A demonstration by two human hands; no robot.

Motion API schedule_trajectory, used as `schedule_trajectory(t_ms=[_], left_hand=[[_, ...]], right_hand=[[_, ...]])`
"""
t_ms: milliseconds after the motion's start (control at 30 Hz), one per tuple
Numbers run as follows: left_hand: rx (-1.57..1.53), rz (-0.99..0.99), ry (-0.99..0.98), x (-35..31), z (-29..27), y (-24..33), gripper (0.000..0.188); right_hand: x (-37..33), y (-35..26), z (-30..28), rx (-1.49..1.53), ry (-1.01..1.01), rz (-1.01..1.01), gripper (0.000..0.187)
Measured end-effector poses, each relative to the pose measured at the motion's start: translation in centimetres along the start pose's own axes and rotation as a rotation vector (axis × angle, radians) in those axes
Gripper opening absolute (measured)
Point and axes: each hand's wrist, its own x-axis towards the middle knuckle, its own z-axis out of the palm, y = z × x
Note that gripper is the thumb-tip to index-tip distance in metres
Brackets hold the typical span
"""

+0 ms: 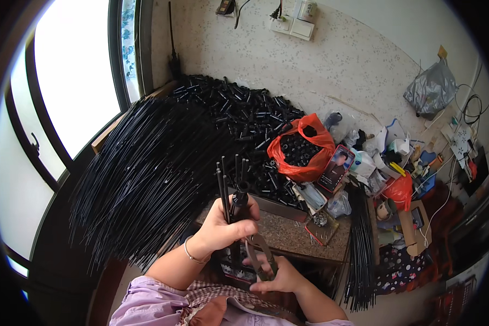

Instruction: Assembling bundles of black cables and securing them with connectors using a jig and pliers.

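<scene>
My left hand (216, 232) is closed around several thin black rods (220, 182) and a wider black tube (241, 196), all standing roughly upright. The rod tips stick up above the fist. Below it, my right hand (282, 278) grips the handles of metal pliers (263, 254). The pliers' upper end comes close to my left thumb; whether it touches the tube there I cannot make out. Ahead of my hands lies a large heap of short black tubular parts (223, 103). To the left fans out a big bundle of long black rods (146, 163).
Right of the heap are a red plastic bag (326, 138) of small black parts and a phone (337, 168). A small tray (321, 228) of metal bits sits on the speckled table (288, 234). More black rods (361, 250) hang at the right edge, beside clutter. A window (73, 70) is left.
</scene>
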Motion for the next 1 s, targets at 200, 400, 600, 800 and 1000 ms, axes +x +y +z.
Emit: schedule_trajectory(t_ms=[200,400,600,800,1000], left_hand=[[0.198,0.083,0.025,-1.6,-1.0,1.4,0.043],[0.056,-0.007,-0.047,-2.1,-0.6,0.1,0.046],[0.304,0.034,0.01,-1.3,-1.0,0.1,0.046],[0.207,0.1,-0.025,-1.4,-1.9,0.3,0.042],[0.192,-0.002,0.041,-1.7,-0.8,0.8,0.034]], right_hand=[[-2.2,-1.7,0.1,-1.28,0.707,-0.609,0.031],[-2.1,1.0,2.0,0.387,-0.068,0.15,0.037],[-0.2,1.3,1.5,-0.695,0.604,-0.415,0.033],[-1.3,0.5,2.5,-0.672,0.448,-0.217,0.023],[-0.9,0.2,3.4,0.122,0.081,-0.007,0.036]])
